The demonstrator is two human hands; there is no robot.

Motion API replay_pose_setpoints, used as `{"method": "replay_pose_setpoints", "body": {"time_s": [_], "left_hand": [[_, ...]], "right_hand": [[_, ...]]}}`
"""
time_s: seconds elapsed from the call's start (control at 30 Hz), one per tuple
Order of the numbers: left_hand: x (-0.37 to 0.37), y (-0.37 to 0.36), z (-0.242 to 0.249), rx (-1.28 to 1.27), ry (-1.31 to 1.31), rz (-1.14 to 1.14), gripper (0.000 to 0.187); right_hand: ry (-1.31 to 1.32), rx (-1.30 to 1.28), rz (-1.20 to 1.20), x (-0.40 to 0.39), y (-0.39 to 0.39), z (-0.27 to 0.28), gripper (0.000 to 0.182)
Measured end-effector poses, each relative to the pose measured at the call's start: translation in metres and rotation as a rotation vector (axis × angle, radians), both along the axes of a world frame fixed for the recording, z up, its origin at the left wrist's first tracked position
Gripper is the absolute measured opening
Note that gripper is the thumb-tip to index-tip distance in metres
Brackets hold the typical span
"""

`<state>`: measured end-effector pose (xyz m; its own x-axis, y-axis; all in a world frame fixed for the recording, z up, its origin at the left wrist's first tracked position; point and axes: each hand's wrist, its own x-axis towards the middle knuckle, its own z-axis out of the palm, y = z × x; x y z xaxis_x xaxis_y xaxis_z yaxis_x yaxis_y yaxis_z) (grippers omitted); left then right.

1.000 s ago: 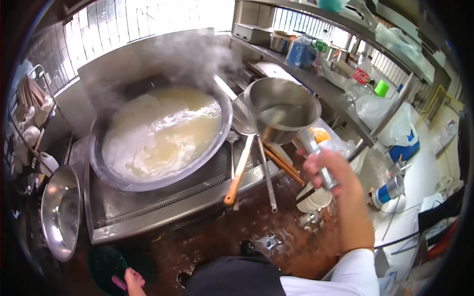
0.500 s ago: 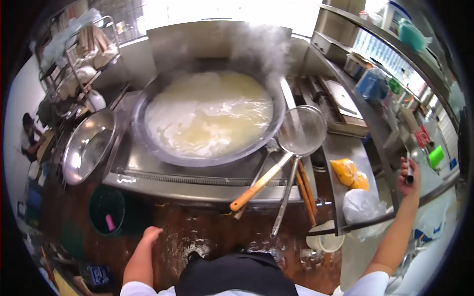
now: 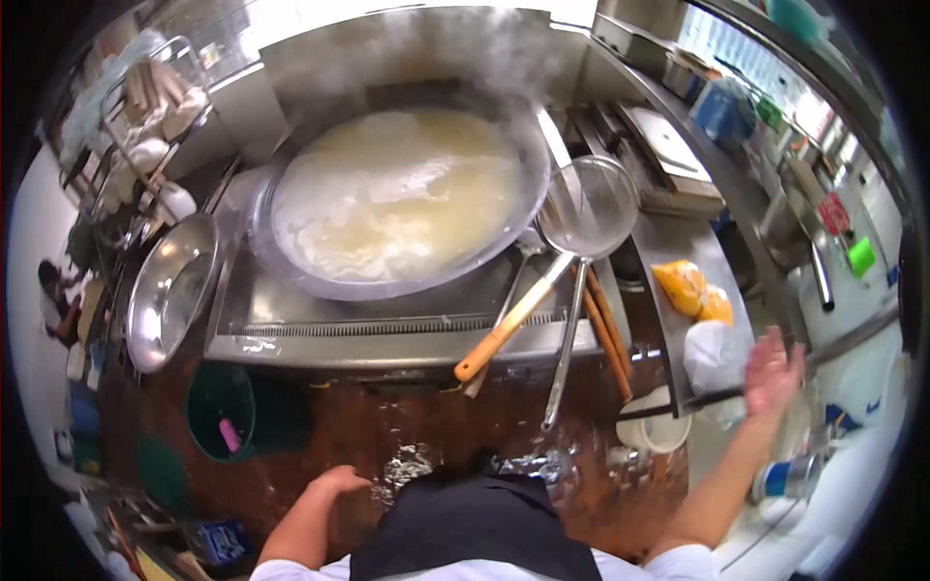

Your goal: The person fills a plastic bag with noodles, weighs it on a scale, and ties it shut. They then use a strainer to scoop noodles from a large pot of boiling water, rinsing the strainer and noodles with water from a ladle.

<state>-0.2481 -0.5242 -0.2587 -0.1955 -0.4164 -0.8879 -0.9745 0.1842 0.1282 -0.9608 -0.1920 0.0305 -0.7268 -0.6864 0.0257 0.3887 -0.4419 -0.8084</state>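
Observation:
My right hand [image 3: 772, 375] is open with its fingers apart, beside a knotted white plastic bag [image 3: 715, 356] at the end of the metal side counter. I see nothing held in it. Above it, a metal pot [image 3: 787, 228] with a dark-tipped handle [image 3: 823, 281] is on the right shelf. My left hand [image 3: 341, 479] hangs low over the wet floor, a finger stretched out and no object visible in it; its other fingers are mostly hidden. Ahead, a huge steaming pan [image 3: 320, 281] holds pale yellow liquid with white foam. A large strainer [image 3: 586, 208] rests at its right side.
Bags of orange food [image 3: 690, 290] lie on the side counter. Below it stands a white bucket [image 3: 654, 431]. A green bin [image 3: 221, 412] and a steel basin [image 3: 172, 295] are on the left. Wooden sticks [image 3: 608, 334] lean by the stove. A person [image 3: 60, 300] is at far left.
My right hand has let go of the dark-tipped handle and moved down and left, opening. My left hand has moved slightly right and down. The camera view has shifted.

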Motion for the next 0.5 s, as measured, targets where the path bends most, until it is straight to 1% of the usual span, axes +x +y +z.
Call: {"method": "replay_pose_setpoints", "body": {"time_s": [0.03,0.07,0.1,0.13,0.17,0.2,0.23,0.3,0.37,0.4,0.43,0.47,0.5], "left_hand": [[-0.017,0.001,0.016,0.062,0.075,-0.134,0.086],[-0.056,0.005,0.065,0.174,0.172,-0.175,0.080],[-0.079,0.008,0.079,0.220,0.295,-0.244,0.080],[-0.096,0.006,0.064,0.402,0.412,-0.268,0.079],[-0.129,0.013,0.092,0.407,0.435,-0.364,0.077],[-0.165,0.022,0.130,0.393,0.486,-0.432,0.078],[-0.183,0.028,0.117,0.339,0.642,-0.551,0.077],[-0.232,0.050,0.157,0.224,0.767,-0.622,0.072],[-0.269,0.076,0.179,0.127,0.854,-0.680,0.070],[-0.280,0.090,0.180,0.127,0.854,-0.711,0.070],[-0.295,0.106,0.180,0.074,0.864,-0.758,0.069],[-0.312,0.125,0.179,0.025,0.877,-0.803,0.067],[-0.326,0.144,0.171,0.036,0.881,-0.833,0.067]], "right_hand": [[-0.001,0.237,-0.153,0.050,-0.014,-0.032,0.053],[0.043,0.536,-0.248,0.113,-0.038,-0.056,0.046],[0.396,1.000,-0.156,0.153,-0.054,-0.079,0.043],[0.708,1.288,0.184,0.203,-0.049,-0.088,0.047],[1.463,1.463,0.198,0.237,-0.032,-0.119,0.058],[1.121,1.412,0.385,0.256,-0.024,-0.138,0.063],[0.786,1.315,0.541,0.268,-0.018,-0.147,0.069],[0.801,1.293,0.479,0.289,0.002,-0.138,0.070],[0.810,1.273,0.411,0.293,0.028,-0.135,0.072],[0.809,1.314,0.312,0.289,0.044,-0.135,0.070],[0.807,1.357,0.205,0.280,0.061,-0.135,0.069],[0.817,1.341,0.123,0.274,0.083,-0.141,0.068],[0.798,1.352,0.096,0.265,0.106,-0.149,0.068]]}}
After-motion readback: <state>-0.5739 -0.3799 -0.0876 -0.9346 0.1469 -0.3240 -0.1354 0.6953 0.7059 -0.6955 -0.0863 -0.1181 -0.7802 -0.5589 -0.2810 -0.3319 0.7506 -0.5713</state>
